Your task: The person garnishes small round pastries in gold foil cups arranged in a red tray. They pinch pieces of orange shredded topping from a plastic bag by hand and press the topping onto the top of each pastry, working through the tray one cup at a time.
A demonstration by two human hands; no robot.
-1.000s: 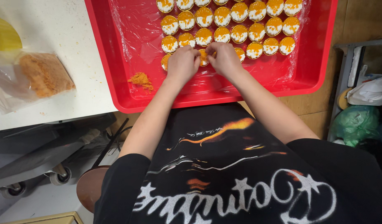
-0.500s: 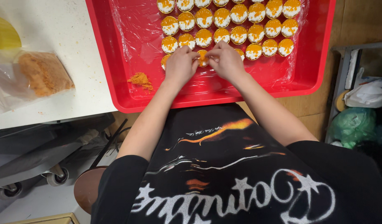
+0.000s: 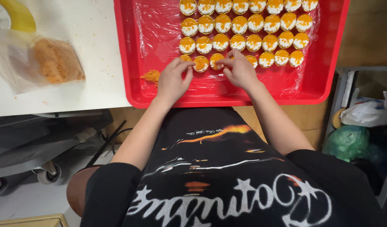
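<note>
A red tray [image 3: 130, 80] lined with clear plastic film holds several rows of small round white pieces topped with orange crumbs [image 3: 239, 40]. My left hand [image 3: 173, 80] rests at the front row's left end, its fingertips touching one topped piece [image 3: 200, 63]. My right hand [image 3: 239, 69] pinches another piece [image 3: 217, 60] right beside it, thumb and fingers closed on it. A small heap of loose orange crumbs [image 3: 150, 75] lies on the film left of my left hand.
On the white table [image 3: 97, 50] to the left lies a clear plastic bag of orange crumbs [image 3: 55, 61] with a yellow object [image 3: 19, 14] behind it. Right of the tray stand a bin with a green bag [image 3: 349, 141] and a white bag [image 3: 368, 113]. A wheeled cart [image 3: 42, 138] sits below the table.
Both hands have stayed at the front row, fingers shifting slightly over the pieces there. The camera view has shifted a little.
</note>
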